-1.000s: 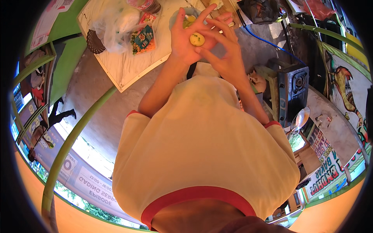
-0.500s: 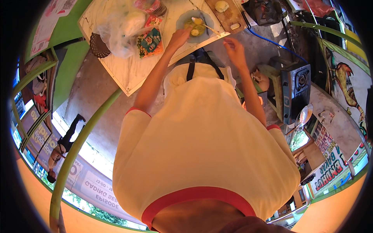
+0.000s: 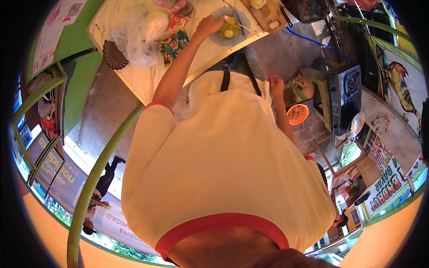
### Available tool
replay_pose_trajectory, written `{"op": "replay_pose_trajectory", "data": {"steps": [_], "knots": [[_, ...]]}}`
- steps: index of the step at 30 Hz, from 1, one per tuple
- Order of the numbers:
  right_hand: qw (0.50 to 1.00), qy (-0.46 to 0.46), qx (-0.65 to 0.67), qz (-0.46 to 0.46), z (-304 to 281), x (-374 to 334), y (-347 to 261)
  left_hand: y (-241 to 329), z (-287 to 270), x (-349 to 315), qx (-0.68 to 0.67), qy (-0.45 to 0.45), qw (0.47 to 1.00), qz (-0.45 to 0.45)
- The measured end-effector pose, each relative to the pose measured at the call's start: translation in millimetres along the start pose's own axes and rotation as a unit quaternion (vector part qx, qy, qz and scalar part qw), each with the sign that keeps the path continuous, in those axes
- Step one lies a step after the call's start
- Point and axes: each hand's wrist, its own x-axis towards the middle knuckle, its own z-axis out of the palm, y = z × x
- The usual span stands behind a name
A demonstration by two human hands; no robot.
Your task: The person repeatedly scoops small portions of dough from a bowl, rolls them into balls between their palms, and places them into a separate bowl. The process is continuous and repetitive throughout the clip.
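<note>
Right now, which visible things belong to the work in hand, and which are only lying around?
Seemingly in use: grey bowl at the left hand, round yellow piece and spoon in it; probably the wooden board.

Apparently just lying about: clear plastic bag, green packet, stove, orange bowl.

The left hand [image 3: 210, 26] is being held forward on an outstretched left arm [image 3: 177, 73]; behind it and to its right, the right hand [image 3: 276, 81] is being held with fingers [image 3: 271, 77] loosely curled.
</note>
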Motion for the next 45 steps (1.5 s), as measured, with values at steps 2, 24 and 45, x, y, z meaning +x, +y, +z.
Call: {"op": "replay_pose_trajectory", "data": {"steps": [2, 24, 45], "knots": [[1.0, 0.01, 0.0, 0.007, -0.9, -4.6, 6.5, -2.5, -0.8, 5.6, -0.04, -0.046, 0.998, -0.031], [0.986, -0.055, 0.024, -0.156, 26.9, 149.4, -184.5, -2.0, 14.1, -29.8, 0.12, 0.111, 0.962, 0.22], [0.971, -0.094, -0.128, -0.178, 71.5, 160.9, -204.5, -12.3, 2.5, -81.7, -0.146, 0.153, 0.972, 0.097]]}}
